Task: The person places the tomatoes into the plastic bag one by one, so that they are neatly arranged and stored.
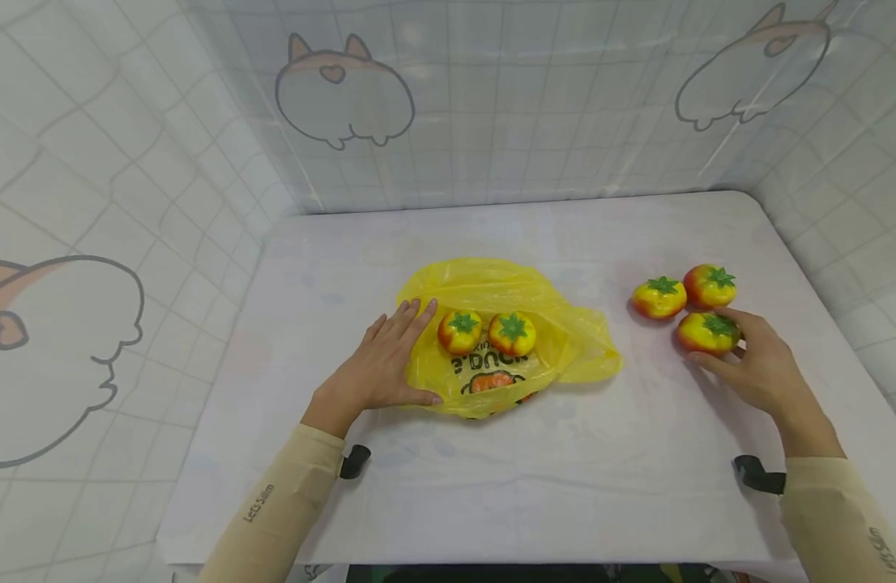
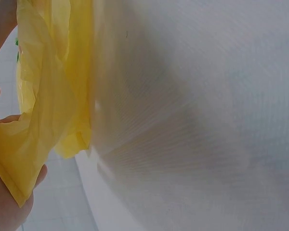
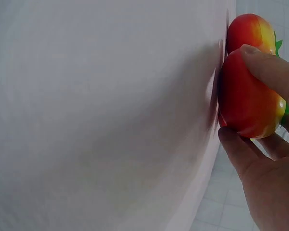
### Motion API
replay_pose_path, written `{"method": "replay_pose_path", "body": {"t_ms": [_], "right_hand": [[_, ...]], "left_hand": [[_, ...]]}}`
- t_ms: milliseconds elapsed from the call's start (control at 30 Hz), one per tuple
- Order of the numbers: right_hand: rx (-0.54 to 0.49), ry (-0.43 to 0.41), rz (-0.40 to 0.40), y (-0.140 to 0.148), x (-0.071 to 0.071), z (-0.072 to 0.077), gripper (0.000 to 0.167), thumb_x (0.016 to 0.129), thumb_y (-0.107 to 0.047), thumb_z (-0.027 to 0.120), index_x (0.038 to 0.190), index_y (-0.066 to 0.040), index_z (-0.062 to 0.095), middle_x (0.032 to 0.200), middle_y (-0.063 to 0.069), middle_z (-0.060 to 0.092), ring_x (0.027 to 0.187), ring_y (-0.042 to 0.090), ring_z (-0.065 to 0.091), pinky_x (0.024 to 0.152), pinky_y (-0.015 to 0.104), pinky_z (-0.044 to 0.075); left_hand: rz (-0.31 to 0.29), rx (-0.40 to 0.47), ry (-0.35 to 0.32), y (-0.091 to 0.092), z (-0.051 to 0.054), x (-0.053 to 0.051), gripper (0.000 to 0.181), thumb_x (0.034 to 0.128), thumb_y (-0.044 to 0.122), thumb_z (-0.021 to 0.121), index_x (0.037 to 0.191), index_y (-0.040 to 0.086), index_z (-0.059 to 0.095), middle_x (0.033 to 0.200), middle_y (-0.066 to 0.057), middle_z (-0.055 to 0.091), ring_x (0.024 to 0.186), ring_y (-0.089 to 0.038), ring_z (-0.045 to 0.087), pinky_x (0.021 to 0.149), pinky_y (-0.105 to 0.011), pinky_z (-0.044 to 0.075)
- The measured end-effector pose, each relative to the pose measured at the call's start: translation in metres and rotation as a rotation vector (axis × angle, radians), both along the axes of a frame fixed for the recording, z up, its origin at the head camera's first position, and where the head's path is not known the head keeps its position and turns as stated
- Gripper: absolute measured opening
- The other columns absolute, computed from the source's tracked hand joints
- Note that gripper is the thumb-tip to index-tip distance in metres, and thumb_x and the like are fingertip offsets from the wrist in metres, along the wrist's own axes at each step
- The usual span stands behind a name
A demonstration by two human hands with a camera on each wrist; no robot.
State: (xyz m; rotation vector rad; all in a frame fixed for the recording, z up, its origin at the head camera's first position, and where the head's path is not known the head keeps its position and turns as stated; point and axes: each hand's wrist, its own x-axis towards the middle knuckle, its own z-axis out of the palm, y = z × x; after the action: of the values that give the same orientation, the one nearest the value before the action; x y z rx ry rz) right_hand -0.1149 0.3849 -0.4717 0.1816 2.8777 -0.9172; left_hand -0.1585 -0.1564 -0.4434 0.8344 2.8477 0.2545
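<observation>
Right hand grips a round red-yellow, green-topped fruit beside two matching fruits; left hand spreads wide against a yellow plastic bag with two more.

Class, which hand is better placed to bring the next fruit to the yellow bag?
Probably the right hand: it grips a fruit away from the yellow bag, which the left hand touches.

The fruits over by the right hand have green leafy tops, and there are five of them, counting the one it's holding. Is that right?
Not quite: there are three, not five. The head view shows the right hand holding one fruit, with two more fruits just beyond it. They do all have green leafy tops.
</observation>
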Motion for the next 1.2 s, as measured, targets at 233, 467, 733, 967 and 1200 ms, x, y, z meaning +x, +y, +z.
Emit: {"method": "replay_pose_path", "body": {"t_ms": [233,467,733,967,1200], "right_hand": [[-0.036,0.029,0.003,-0.012,0.001,0.005,0.095,0.092,-0.044,0.076,0.160,-0.001,0.025,0.153,0.037,0.029,0.135,0.058,0.031,0.101,0.075,0.038],[-0.066,0.083,0.033,-0.027,0.002,0.013,0.089,0.091,-0.033,0.080,0.160,-0.007,0.031,0.155,0.033,0.030,0.135,0.055,0.033,0.100,0.073,0.040],[-0.079,0.165,0.059,-0.046,0.002,0.023,0.085,0.090,-0.025,0.081,0.159,-0.008,0.034,0.156,0.029,0.033,0.137,0.052,0.037,0.097,0.068,0.044],[-0.129,0.304,0.132,-0.070,0.001,0.035,0.081,0.085,-0.019,0.087,0.153,-0.008,0.043,0.151,0.022,0.043,0.131,0.045,0.048,0.096,0.022,0.044],[-0.212,0.377,0.226,-0.097,-0.004,0.042,0.078,0.084,-0.013,0.087,0.151,-0.012,0.048,0.147,0.013,0.051,0.129,0.038,0.054,0.094,0.020,0.046]], "left_hand": [[0.002,-0.002,-0.001,0.000,0.000,0.001,0.141,0.0683,0.083,0.074,0.163,0.033,-0.016,0.174,-0.011,0.003,0.160,-0.030,0.004,0.125,-0.060,0.015],[0.003,-0.005,0.000,0.001,0.002,0.002,0.141,0.0682,0.082,0.075,0.164,0.033,-0.016,0.174,-0.011,0.003,0.160,-0.030,0.003,0.126,-0.059,0.014],[0.005,-0.005,-0.001,0.001,0.001,0.002,0.141,0.0677,0.083,0.074,0.163,0.033,-0.017,0.174,-0.010,0.003,0.160,-0.030,0.004,0.125,-0.060,0.015],[0.004,-0.008,0.002,0.000,0.001,0.003,0.142,0.0670,0.083,0.075,0.163,0.033,-0.017,0.174,-0.011,0.003,0.160,-0.031,0.004,0.125,-0.060,0.015],[0.007,-0.009,-0.004,-0.001,0.002,0.004,0.142,0.0665,0.084,0.074,0.163,0.034,-0.017,0.174,-0.011,0.002,0.160,-0.030,0.004,0.125,-0.060,0.015]]}}
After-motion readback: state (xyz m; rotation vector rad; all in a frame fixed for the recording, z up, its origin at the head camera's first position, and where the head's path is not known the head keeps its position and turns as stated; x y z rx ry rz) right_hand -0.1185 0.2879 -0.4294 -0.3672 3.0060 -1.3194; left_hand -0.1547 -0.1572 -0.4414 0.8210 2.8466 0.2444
